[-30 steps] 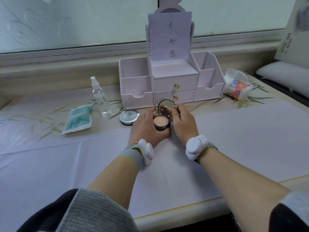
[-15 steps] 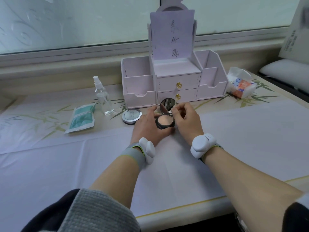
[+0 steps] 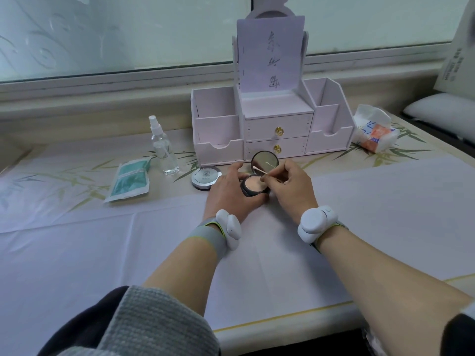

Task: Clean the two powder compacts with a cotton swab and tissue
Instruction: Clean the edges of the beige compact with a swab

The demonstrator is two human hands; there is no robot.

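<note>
Fingers [image 3: 268, 179] of my right hand [image 3: 293, 188] pinch the cotton swab [image 3: 262, 170] over the open compact [image 3: 253, 185], peach powder inside, lid upright; my left hand [image 3: 228, 195] grips its base on the desk [image 3: 154, 253]. Just left lies the closed silver compact [image 3: 206, 177].

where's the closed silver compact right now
In the head view, the closed silver compact lies on the table just left of the left hand, between the spray bottle and the open compact.

Mid-frame, left hand [image 3: 228, 194] is hiding open compact [image 3: 253, 185] left wall; right hand [image 3: 293, 187] is covering cotton swab [image 3: 261, 170] near end; closed compact [image 3: 206, 176] lid print is showing too small to read.
</note>
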